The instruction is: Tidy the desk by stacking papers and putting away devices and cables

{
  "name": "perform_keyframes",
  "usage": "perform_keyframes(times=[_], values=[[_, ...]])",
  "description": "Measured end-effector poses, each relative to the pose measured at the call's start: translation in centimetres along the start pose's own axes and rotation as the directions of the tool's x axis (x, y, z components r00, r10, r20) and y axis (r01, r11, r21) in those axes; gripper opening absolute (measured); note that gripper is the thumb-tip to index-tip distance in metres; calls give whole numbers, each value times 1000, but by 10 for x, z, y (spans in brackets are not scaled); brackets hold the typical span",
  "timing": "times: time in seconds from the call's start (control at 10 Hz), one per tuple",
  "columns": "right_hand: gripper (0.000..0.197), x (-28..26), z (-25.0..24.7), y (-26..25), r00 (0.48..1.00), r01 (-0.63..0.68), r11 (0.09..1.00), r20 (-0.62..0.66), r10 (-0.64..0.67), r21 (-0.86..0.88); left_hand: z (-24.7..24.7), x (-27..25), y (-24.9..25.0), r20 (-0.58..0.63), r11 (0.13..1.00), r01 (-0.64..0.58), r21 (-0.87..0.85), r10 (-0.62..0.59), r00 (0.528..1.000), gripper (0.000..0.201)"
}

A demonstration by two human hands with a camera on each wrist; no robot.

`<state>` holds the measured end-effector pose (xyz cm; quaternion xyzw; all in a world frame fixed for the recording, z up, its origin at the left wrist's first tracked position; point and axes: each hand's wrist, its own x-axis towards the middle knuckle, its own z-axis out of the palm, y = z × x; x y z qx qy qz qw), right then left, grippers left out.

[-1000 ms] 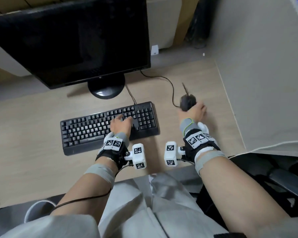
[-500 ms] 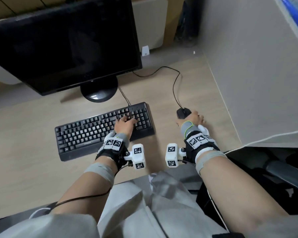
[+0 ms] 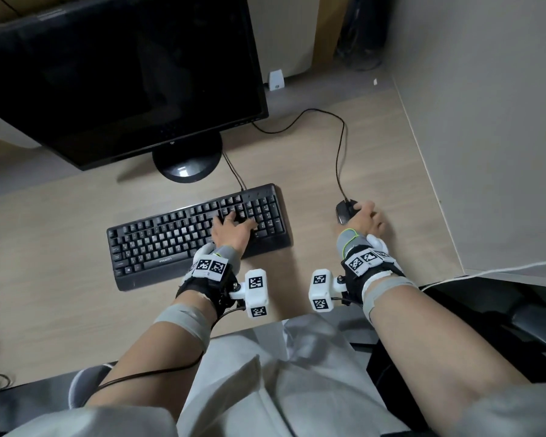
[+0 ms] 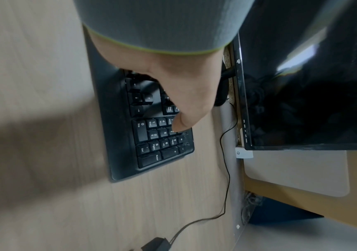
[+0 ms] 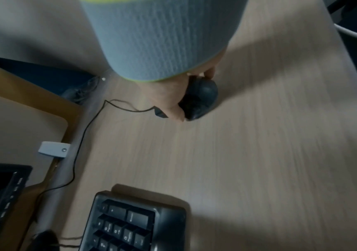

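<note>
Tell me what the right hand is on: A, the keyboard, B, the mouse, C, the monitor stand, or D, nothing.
B: the right hand curls over the black mouse on the desk, while the left hand rests on the keyboard.

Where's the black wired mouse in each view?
Head: black wired mouse right of centre, under the right hand.
Left wrist: only a dark corner at the bottom edge, likely the mouse.
Right wrist: upper centre, gripped.
Shared landmark: black keyboard.
</note>
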<state>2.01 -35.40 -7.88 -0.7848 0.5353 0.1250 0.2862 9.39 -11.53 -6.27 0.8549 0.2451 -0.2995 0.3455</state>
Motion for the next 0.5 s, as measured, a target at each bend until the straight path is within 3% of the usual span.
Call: perform_keyframes(times=[0.2, 0.4, 0.5], values=[[58, 6, 0, -2, 994, 94, 996, 63, -93, -8, 1, -6, 3, 2, 1000, -13, -12, 13, 1000, 77], [64, -4, -1, -14, 994, 108, 994, 25, -107, -32, -12, -11, 9, 16, 995, -13, -100, 14, 1000, 100], [72, -25, -9, -38, 983, 159, 987, 88, -159, 15, -28, -20, 12, 3, 950, 3, -312, -2, 1000, 104]])
